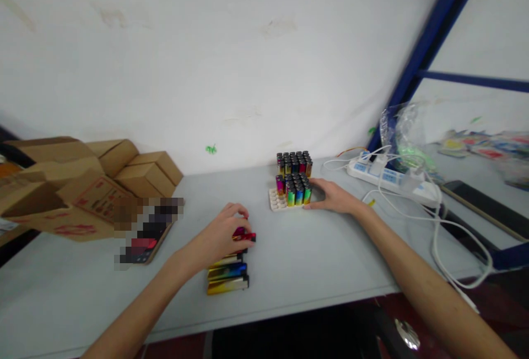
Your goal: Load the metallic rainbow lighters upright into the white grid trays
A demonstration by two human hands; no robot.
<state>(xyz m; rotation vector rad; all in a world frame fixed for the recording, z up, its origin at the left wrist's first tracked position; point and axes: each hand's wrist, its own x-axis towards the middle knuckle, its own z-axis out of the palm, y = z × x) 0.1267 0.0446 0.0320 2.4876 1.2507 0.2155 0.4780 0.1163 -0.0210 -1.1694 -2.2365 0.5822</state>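
My left hand (231, 232) is closed on a red lighter (247, 237), which lies sideways in its fingers. Below it, several metallic lighters lie in a row on the table, among them a blue one (227, 272) and a yellow and silver one (228, 286); my fingers partly cover the upper ones. My right hand (330, 196) grips the right side of a white tray (279, 205), thumb at the front corner and fingers behind. Several lighters (299, 194) stand upright in the tray, black ends up. Open holes show at its left side.
Behind the tray stands another block of upright lighters (295, 165). To the left are a phone (151, 232) and cardboard boxes (95, 194). A white power strip (392, 180) with loose cables lies at right, beside a blue frame (413, 67) and a dark phone (487, 207).
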